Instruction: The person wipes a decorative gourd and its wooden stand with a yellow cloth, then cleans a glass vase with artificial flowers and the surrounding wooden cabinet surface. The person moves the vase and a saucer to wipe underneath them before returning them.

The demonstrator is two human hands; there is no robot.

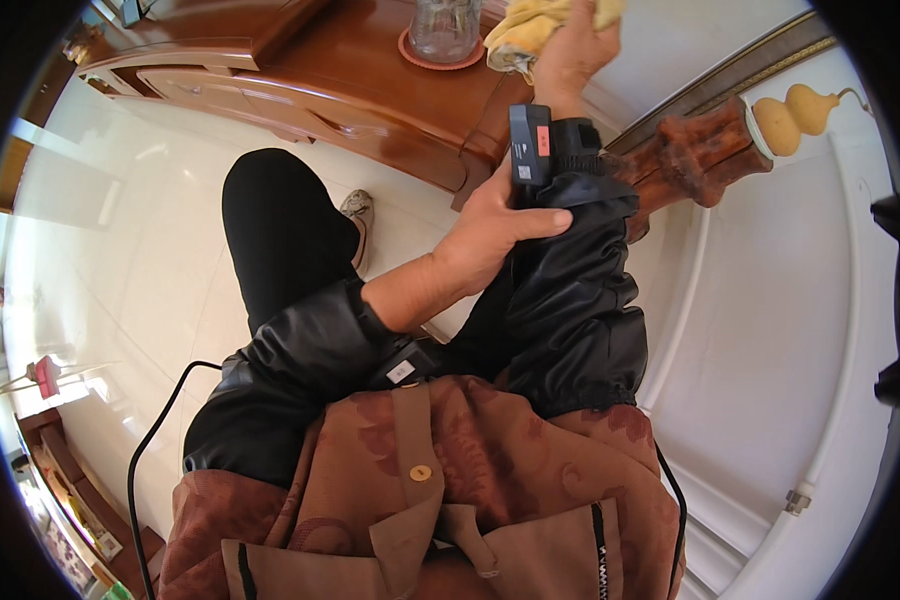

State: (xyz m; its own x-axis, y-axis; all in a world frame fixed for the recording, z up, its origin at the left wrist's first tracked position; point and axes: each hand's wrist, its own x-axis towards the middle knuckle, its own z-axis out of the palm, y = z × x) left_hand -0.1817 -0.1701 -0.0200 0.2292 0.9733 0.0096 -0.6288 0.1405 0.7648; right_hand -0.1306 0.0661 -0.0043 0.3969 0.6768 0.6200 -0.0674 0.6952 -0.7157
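My right hand (579,64) is stretched out at the top of the view, gripping a crumpled yellow cloth (525,34). The cloth is beside a clear glass vase (442,30) and partly cut off by the picture's edge. My left hand (487,225) clasps the black sleeve (577,247) of my right arm below the wrist, its thumb lying across the top. A small black device (529,146) with a red sticker sits at my right wrist, next to a black strap (577,142). The left fingers are hidden behind the sleeve.
The vase stands on a red coaster on a glossy wooden cabinet (360,97). At right, a carved wooden stand (690,161) carries a yellow gourd (791,120), near white pipes (832,420) along the wall. A black cable (139,450) loops at my left side.
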